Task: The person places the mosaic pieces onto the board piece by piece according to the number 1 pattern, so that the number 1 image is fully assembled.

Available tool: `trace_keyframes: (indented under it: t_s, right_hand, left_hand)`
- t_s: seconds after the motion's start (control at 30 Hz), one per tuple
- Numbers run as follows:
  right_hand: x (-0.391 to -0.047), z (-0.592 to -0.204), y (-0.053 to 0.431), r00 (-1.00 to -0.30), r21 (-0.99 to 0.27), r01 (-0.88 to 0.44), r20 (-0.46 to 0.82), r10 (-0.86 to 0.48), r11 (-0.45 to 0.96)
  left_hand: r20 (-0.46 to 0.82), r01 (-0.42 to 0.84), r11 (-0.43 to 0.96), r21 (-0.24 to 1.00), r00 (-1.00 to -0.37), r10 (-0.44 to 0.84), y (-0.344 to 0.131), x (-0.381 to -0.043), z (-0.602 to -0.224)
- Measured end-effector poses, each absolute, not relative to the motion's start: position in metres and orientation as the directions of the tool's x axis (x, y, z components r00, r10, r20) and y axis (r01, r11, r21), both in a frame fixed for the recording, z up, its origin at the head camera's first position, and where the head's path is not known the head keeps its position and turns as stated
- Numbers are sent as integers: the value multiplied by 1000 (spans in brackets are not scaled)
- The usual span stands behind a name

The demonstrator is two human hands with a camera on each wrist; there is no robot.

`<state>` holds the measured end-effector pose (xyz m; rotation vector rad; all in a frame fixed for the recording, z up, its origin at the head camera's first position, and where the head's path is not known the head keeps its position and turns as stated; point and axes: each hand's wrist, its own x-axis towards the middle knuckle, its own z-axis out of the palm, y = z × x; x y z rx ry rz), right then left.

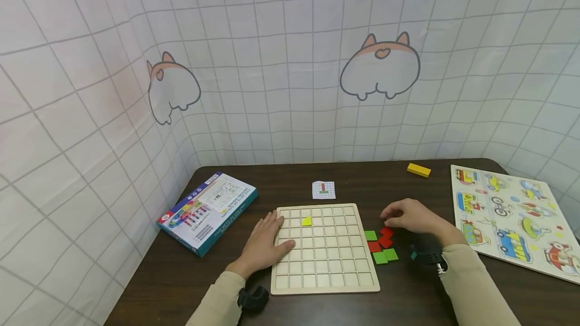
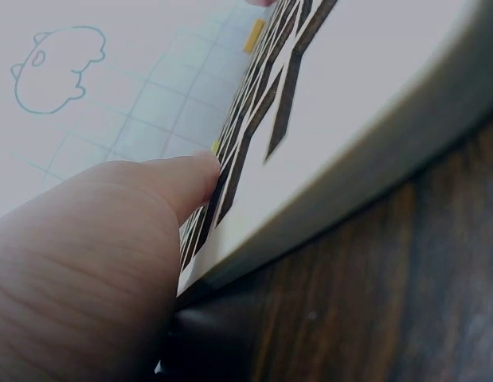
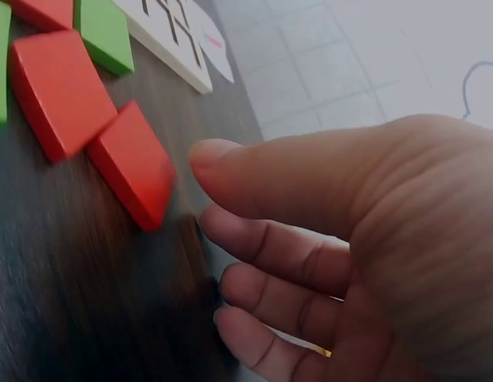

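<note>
A pale wooden grid board (image 1: 321, 254) lies on the dark table, with one yellow tile (image 1: 306, 221) in an upper-left cell. My left hand (image 1: 260, 248) rests on the board's left edge, fingers extended, thumb (image 2: 186, 179) lying over the grid. Beside the board's right edge is a loose cluster of red tiles (image 1: 385, 242) and green tiles (image 1: 380, 257). Just above this cluster hovers my right hand (image 1: 414, 219), fingers loosely bent. In the right wrist view its thumb and fingers hold nothing, close to a red tile (image 3: 134, 163).
Behind the board lies a small grid-paper card (image 1: 323, 190) with a red and green pattern. A yellow block (image 1: 419, 170) sits at the back right. To the right is a picture puzzle board (image 1: 516, 215); a blue and white box (image 1: 208, 210) lies at left. A grid-patterned curtain (image 1: 290, 89) hangs behind the table.
</note>
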<state>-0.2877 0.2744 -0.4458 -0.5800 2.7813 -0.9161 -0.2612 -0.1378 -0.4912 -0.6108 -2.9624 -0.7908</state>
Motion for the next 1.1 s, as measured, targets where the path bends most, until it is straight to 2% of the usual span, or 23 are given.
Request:
trace_keyframes:
  t_s: [0.1,0.3,0.43,0.73,1.1]
  right_hand:
    - [-286,-447,279,-908,-629,-296,-48,-416,719]
    - [-287,-449,285,-840,-734,-299,-101,-534,609]
    - [-285,-450,287,-819,-764,-283,-124,-561,581]
    - [-288,-454,283,-850,-708,-301,-104,-516,638]
    - [-289,-457,280,-892,-708,-269,-73,-446,653]
  left_hand:
    - [113,373,798,474,-924,365,-138,-262,-491]
    - [106,367,804,468,-926,361,-137,-263,-492]
    - [104,370,804,465,-925,365,-137,-264,-493]
    - [100,363,805,469,-927,361,-137,-264,-495]
    - [92,354,811,465,-931,353,-137,-263,-493]
